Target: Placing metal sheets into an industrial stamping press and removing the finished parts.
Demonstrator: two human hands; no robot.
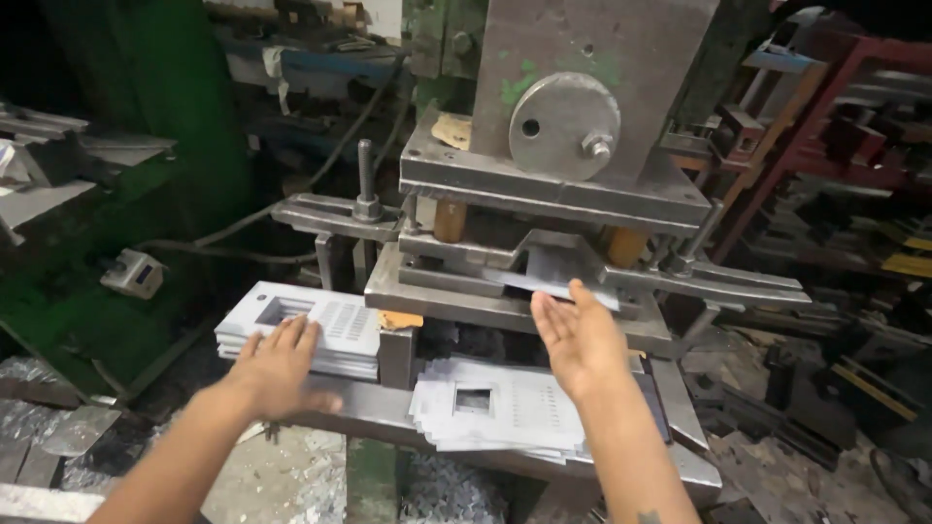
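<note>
Your left hand (pixel 277 367) flat, fingers spread on the punched plate stack (pixel 301 330), your right hand (pixel 580 338) open, fingertips touching the sheet (pixel 563 283) in the press die (pixel 505 277), gripping nothing.

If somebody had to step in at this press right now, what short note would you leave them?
Left hand: open, flat on the left stack of grey punched metal sheets.
Right hand: open, fingers at the thin grey metal sheet lying in the grey steel press die.
Second stack of grey punched sheets lies on the bench in front, under the right forearm.
Done: one sheet sits in the die.
Left: cannot tell whether that sheet is already punched.
</note>
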